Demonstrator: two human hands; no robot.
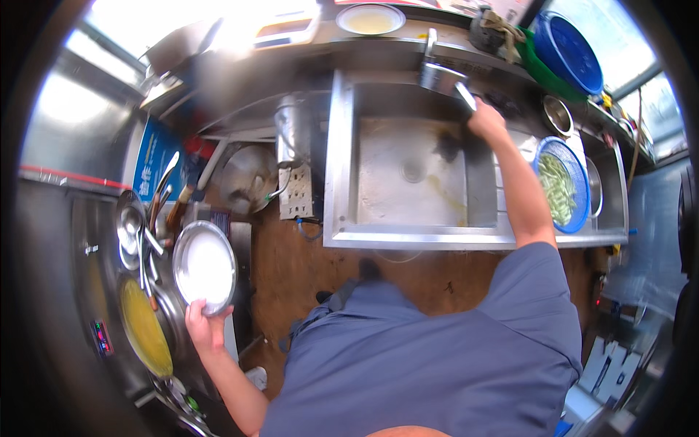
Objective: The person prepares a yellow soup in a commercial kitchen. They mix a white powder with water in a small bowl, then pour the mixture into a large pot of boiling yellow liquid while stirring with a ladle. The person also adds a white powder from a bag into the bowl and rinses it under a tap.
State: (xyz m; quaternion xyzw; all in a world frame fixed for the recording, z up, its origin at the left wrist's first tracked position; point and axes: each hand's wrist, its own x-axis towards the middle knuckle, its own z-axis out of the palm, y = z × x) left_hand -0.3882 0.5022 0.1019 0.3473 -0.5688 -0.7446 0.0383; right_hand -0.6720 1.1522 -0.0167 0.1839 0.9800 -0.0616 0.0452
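My left hand (206, 328) grips the rim of a round metal bowl (232, 273) on the left side. White contents (206, 270) show inside it; whether powder or liquid I cannot tell. My right hand (487, 121) reaches out over the right side of a stainless steel sink (412, 180). Its fingers are closed around a shiny metal handle (465, 97), which meets a broader metal piece (441, 77) by the sink's back wall. Blur hides whether this is part of a tap or a separate tool. The sink basin has dark and yellowish marks.
A blue colander (583, 185) of cut green vegetables stands right of the basin. Ladles and strainers (131, 221) and a pan of yellow contents (144, 328) are at left. A shallow bowl (371, 19) and a blue basin (570, 52) sit on the back ledge.
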